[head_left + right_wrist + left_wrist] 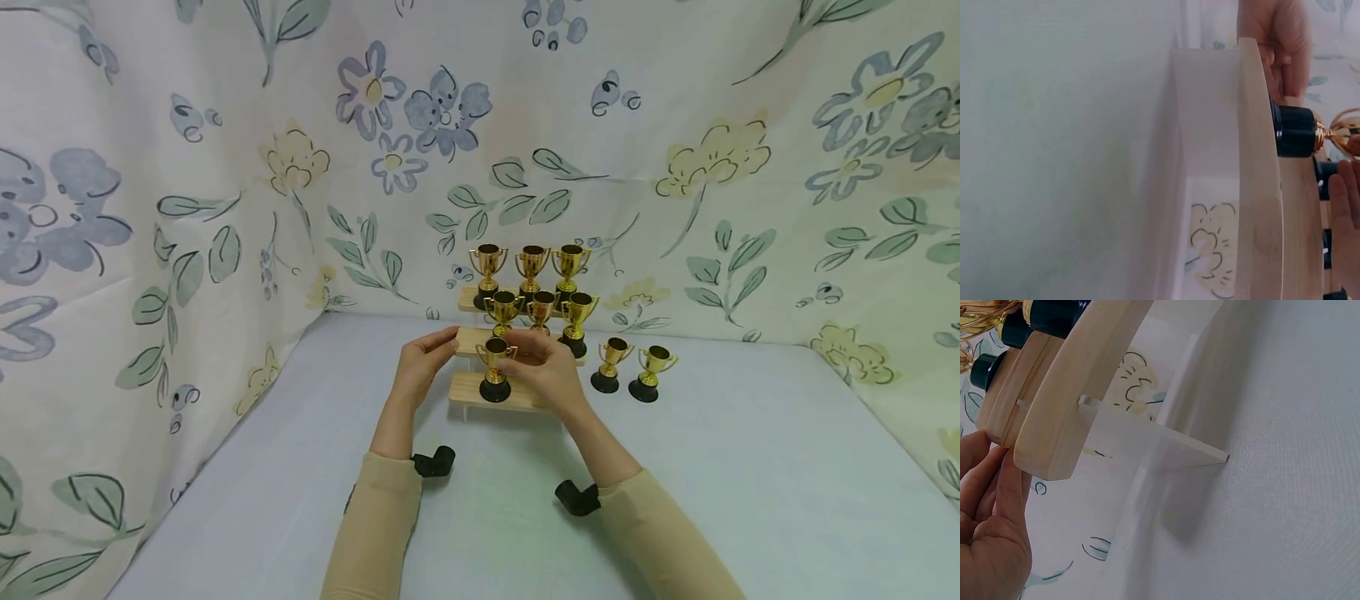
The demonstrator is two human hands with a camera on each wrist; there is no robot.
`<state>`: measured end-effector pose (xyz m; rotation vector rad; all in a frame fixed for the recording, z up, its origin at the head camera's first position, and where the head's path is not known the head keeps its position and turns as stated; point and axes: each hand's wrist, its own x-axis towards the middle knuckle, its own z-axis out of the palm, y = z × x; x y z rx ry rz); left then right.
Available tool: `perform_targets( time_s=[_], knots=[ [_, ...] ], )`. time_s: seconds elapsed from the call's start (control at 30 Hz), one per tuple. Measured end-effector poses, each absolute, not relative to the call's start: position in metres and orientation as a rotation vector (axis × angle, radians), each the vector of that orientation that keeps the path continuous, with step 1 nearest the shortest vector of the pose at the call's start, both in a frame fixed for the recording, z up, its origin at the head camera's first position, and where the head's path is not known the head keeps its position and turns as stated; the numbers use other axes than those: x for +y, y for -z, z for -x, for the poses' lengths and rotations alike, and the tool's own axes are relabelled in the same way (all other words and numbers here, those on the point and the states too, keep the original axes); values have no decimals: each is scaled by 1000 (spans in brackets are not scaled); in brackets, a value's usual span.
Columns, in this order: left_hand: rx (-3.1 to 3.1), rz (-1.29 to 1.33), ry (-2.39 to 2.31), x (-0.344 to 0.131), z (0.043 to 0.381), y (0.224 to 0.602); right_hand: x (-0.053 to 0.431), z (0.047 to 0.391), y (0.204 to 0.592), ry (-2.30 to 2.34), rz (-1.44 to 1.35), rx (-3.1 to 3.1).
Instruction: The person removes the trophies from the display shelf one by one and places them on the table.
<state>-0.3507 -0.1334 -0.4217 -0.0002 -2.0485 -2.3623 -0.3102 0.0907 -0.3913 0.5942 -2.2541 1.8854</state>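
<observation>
A three-tier wooden stand (465, 386) with clear supports holds gold trophies with black bases. My left hand (417, 367) pinches the left end of the middle shelf (1007, 419), thumb on top and fingers underneath. One trophy (495, 379) stands upright near the left end of the bottom shelf. My right hand (546, 367) is at the right side of that trophy's cup, with fairly straight fingertips (1337, 187) close against it; the hand partly hides the middle shelf. In the right wrist view the cup (1349, 134) is cut off by the frame edge.
Three trophies stand on the top shelf (468, 299) and three more on the middle one. On the white tabletop (720, 467), right of the stand, are two trophies, one gold (614, 354) and one yellower (656, 362). A floral cloth (570, 125) hangs behind.
</observation>
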Motion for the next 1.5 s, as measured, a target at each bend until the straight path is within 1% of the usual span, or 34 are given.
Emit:
perform_targets(
  time_s=[0.63, 0.97, 1.5],
  knots=[
    [-2050, -1, 2358, -133, 348, 419, 86, 311, 393, -1851, -566, -2279],
    [-2044, 5, 2352, -132, 347, 418, 84, 312, 397, -1848, -609, -2256],
    [-2049, 0, 2354, -132, 350, 420, 99, 310, 396, -1786, -632, -2252]
  ],
)
